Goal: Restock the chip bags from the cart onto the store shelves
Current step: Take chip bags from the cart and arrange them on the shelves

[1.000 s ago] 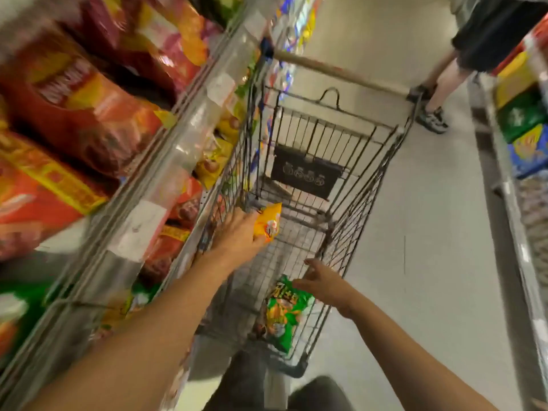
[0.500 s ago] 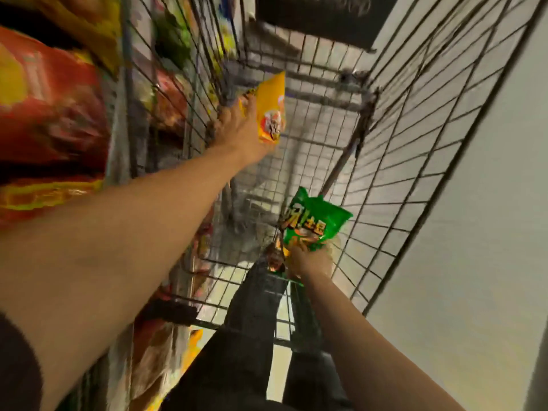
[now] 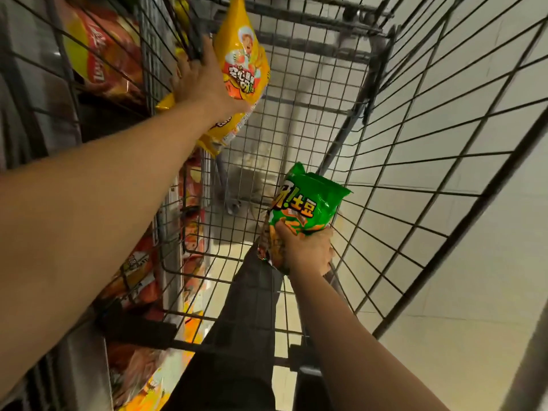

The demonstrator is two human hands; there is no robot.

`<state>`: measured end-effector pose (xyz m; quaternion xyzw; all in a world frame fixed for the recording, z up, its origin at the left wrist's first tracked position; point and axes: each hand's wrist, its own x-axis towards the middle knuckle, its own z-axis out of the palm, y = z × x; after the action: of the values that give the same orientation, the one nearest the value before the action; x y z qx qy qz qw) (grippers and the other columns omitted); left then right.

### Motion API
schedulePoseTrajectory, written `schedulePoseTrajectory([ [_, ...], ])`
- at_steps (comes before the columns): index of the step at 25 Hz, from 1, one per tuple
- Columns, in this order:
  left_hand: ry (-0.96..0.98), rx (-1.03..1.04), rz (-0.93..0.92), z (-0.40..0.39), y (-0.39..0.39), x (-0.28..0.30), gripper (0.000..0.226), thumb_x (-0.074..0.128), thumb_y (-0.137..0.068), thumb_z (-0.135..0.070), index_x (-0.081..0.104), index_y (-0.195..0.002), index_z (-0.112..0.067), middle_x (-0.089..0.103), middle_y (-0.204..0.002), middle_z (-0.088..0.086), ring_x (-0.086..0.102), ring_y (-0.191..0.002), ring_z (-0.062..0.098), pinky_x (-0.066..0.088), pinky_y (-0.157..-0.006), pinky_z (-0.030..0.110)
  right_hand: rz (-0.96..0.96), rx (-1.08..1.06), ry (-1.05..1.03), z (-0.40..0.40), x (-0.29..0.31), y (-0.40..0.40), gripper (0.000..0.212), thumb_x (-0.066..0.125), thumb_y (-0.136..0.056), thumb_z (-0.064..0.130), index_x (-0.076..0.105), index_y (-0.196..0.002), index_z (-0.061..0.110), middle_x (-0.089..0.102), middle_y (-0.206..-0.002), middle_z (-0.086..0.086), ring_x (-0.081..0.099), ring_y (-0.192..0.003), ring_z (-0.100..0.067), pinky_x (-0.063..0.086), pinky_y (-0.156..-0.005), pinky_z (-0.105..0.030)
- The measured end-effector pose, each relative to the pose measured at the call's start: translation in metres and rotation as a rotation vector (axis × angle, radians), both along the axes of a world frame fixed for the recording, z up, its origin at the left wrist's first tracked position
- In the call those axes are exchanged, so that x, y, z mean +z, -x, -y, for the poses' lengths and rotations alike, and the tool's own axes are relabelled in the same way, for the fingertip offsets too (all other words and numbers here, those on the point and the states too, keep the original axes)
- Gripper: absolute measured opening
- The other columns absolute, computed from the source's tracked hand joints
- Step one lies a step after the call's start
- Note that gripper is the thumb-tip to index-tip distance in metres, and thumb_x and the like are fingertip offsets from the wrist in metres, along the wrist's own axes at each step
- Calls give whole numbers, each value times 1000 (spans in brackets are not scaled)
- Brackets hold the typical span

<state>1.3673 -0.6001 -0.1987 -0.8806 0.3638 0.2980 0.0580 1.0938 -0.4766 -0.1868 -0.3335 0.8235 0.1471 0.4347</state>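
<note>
Head view, looking steeply down into the wire cart point(image 3: 394, 161). Left hand point(image 3: 204, 84) at roughly 11 o'clock, near the cart's left wall, fingers curled around a yellow chip bag point(image 3: 241, 66); the bag stands nearly upright, its top toward 12 o'clock, and its lower edge shows beneath the wrist. Right hand point(image 3: 307, 250) just below centre, about 5 o'clock from the left hand, gripping a green chip bag point(image 3: 305, 203) by its lower part, thumb over the front, fingers wrapped behind. Green bag is tilted, its top pointing to about 1 o'clock, held above the cart's mesh floor and apart from the yellow one. Along the 9 o'clock side, seen through the cart's wire, store shelves point(image 3: 175, 232) carry red and orange chip bags point(image 3: 100, 63). The person's dark trouser leg point(image 3: 249, 321) runs from centre down to 6 o'clock.
</note>
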Motion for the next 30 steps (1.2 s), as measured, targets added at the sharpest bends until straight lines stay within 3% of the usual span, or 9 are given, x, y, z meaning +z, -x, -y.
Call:
schedulePoseTrajectory([
  [4, 96, -51, -23, -6, 11, 26, 108, 87, -70, -45, 24, -154, -19, 48, -149, 14, 38, -140, 38, 30, -112, 56, 178, -149, 189, 0, 19, -5, 66, 90, -68, 40, 44, -112, 23, 63, -114, -2, 61, -110, -27, 52, -91, -45],
  [8, 227, -24, -85, -13, 32, 86, 100, 86, -74, -34, 27, -154, -25, 55, -143, 11, 54, -126, 37, 43, -100, 49, 429, -184, 305, 16, 79, 0, 48, 88, -75, 32, 48, -101, 37, 66, -103, 11, 66, -90, -3, 51, -75, -25],
  [11, 418, 42, -139, -16, 46, 147, 95, 85, -74, -31, 31, -153, -26, 61, -136, 6, 60, -118, 33, 46, -87, 36, 669, -221, 349, 48, 137, 16, 46, 84, -82, 26, 54, -115, 36, 72, -113, 4, 71, -102, -14, 58, -91, -45],
  [14, 634, 256, -252, -12, 56, 216, 95, 88, -73, -21, 35, -152, -23, 63, -121, -6, 60, -105, 15, 49, -85, 29, 834, -41, 458, 88, 203, 35, 56, 82, -83, 29, 51, -129, 32, 72, -117, 8, 71, -106, -13, 57, -95, -49],
  [17, 788, 441, -305, -17, 62, 285, 77, 89, -72, -17, 47, -136, -27, 65, -113, -13, 64, -102, 8, 53, -86, 28, 962, 194, 572, 129, 270, 55, 61, 79, -78, 36, 48, -129, 39, 71, -113, 18, 70, -100, -4, 58, -87, -34],
  [20, 831, 461, -272, -37, 71, 353, 76, 90, -72, -22, 46, -134, -34, 62, -103, -28, 61, -87, -15, 47, -71, 9, 1071, 354, 647, 171, 320, 72, 60, 80, -77, 24, 50, -128, 37, 70, -107, 24, 69, -95, 1, 56, -79, -19],
  [22, 834, 467, -281, -55, 80, 395, 77, 90, -71, -26, 47, -134, -36, 62, -100, -30, 59, -86, -17, 45, -69, 9, 1179, 362, 597, 194, 348, 76, 57, 82, -77, 17, 54, -123, 39, 72, -108, 18, 71, -98, -7, 60, -81, -29],
  [26, 914, 488, -390, -97, 103, 456, 58, 88, -73, -25, 56, -118, -42, 74, -95, -28, 70, -86, -9, 51, -63, 5, 1366, 385, 419, 207, 393, 65, 58, 87, -71, 38, 58, -121, 38, 74, -118, 1, 75, -101, -24, 63, -79, -45],
  [30, 1030, 515, -301, -145, 124, 502, 64, 85, -78, -22, 52, -130, -38, 71, -105, -33, 68, -94, -11, 50, -69, 2, 1467, 394, 324, 189, 425, 45, 48, 88, -74, 39, 64, -116, 36, 77, -112, -5, 77, -94, -31, 63, -69, -41],
])
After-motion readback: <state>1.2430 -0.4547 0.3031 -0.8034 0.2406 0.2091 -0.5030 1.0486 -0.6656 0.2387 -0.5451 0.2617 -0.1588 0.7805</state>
